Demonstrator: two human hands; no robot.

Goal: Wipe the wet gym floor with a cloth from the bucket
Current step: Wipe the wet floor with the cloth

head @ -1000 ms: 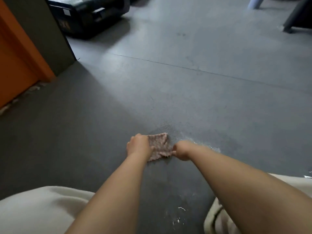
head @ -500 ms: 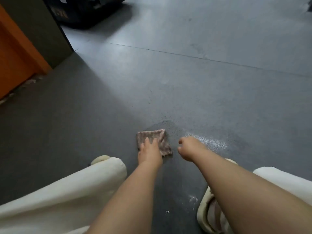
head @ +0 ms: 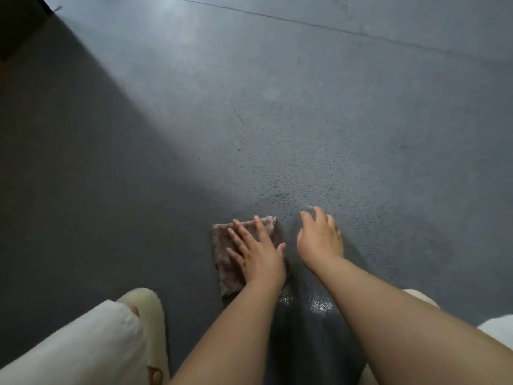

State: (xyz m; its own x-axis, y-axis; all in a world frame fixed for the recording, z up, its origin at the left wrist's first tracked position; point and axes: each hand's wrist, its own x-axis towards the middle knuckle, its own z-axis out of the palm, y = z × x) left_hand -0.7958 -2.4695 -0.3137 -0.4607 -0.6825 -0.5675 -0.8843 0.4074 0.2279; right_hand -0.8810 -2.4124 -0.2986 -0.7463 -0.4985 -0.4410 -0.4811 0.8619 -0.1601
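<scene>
Pinkish cloth (head: 224, 262) flat on floor (head: 305, 107) | left hand (head: 256, 252) presses it, fingers straight | right hand (head: 319, 240) spread beside, holding nothing | risk: wet patch (head: 319, 304) near knees, slip

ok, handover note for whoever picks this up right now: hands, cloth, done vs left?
Left hand: flat, fingers straight, pressing the cloth onto the floor.
Right hand: beside the cloth, apart from it, fingers loosely spread, holding nothing; whether it touches the floor is unclear.
Cloth: spread out on the floor under the left hand, between the knees.
Bucket: not in view.
Done: cloth is out and down on the floor.
Left: a wet patch glistens just right of the cloth, near the forearms; wipe that next, probably with a short sideways stroke.
</scene>
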